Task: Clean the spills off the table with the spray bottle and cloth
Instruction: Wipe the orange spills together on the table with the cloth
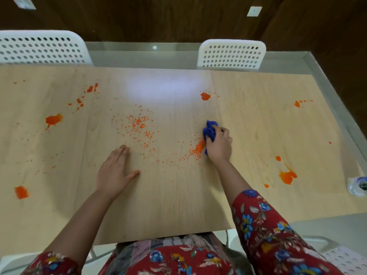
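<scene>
We see the wiping step in hand. The wooden table (178, 195) carries orange spills on both sides of the grip: large dried blots (53, 120) well to the left of it, a splat (205, 96) beyond it, and more blots (287, 175) to its right, toward the near edge. Between the two hands lies a field of orange crumbs (139, 126), and a denser heap (197, 148) lies against the left side of the cloth.

The right hand (218, 144) is closed around a bunched blue cloth (209, 131), fingers curled over the wad and pressing it to the wood. The left hand (115, 173) rests flat and spread on the surface, well left of the grip, holding nothing.

To do this well, we judge that the cloth should be kept low and swept in one direction, so that the heap is gathered rather than scattered; flattening the wad would widen the contact. The left hand may cup at the table edge to receive the crumbs. The dried blots will probably need wetting first.

What we take to be the spray bottle (357, 185) stands at the far right edge of the frame, well right of the grip; it is only partly visible.

Beyond the table stand two white perforated chairs (231, 54), a glass surface (139, 54) beneath the wood, and a dark panelled wall (139, 16).
</scene>
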